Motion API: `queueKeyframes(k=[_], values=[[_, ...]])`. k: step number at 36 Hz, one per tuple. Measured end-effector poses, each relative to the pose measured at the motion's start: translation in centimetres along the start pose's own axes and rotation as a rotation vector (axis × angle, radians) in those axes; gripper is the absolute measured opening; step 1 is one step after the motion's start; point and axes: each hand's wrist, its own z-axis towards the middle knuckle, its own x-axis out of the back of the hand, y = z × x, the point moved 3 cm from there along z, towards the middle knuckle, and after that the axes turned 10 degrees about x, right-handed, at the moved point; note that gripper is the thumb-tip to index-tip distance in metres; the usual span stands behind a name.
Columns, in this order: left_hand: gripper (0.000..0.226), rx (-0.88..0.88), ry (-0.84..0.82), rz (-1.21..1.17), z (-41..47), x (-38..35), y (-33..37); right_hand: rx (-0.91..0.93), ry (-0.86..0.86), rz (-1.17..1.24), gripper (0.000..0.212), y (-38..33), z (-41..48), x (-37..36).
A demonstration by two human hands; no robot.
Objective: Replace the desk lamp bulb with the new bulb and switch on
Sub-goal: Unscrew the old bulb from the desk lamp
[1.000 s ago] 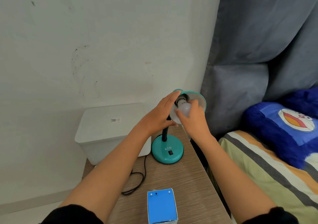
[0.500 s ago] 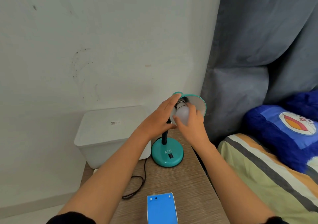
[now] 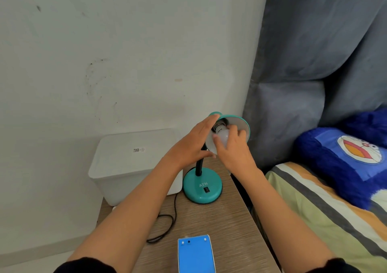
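Observation:
A teal desk lamp stands on the wooden table, its round base (image 3: 202, 186) bearing a black rocker switch (image 3: 207, 189). The teal shade (image 3: 240, 124) faces me. A white bulb (image 3: 222, 135) sits at the socket inside the shade, its metal thread partly showing. My right hand (image 3: 234, 149) is closed around the bulb from below and the right. My left hand (image 3: 193, 145) grips the left edge of the shade, thumb under it. A blue bulb box (image 3: 195, 254) lies at the table's near edge.
A white plastic bin (image 3: 129, 161) stands left of the lamp against the wall. The lamp's black cord (image 3: 167, 226) loops across the table. A bed with a striped sheet (image 3: 326, 216) and a blue cartoon pillow (image 3: 351, 159) borders the table on the right, under a grey curtain (image 3: 314, 63).
My right hand has shifted its grip round the bulb, fingers now higher on it. The left hand stays on the shade. The view tilted slightly.

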Motion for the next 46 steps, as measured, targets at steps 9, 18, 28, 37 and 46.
queueKeyframes(k=[9,18,28,37,46], values=[[0.094,-0.018,0.000,-0.001,-0.1,0.0,0.2,0.017,0.066,0.083,0.064,0.4,-0.3,-0.2],[0.097,-0.016,-0.002,0.010,-0.2,0.1,0.0,-0.014,0.004,0.105,0.064,0.1,0.1,-0.2],[0.097,-0.015,0.000,0.012,-0.3,-0.1,0.1,-0.099,-0.016,0.159,0.060,0.1,0.2,-0.7],[0.100,-0.007,0.005,0.018,-0.2,-0.3,0.1,-0.117,-0.060,0.090,0.058,0.0,0.2,-0.3],[0.100,0.005,-0.003,0.017,-0.3,-0.1,0.2,0.030,-0.050,-0.201,0.063,-0.1,0.0,0.4]])
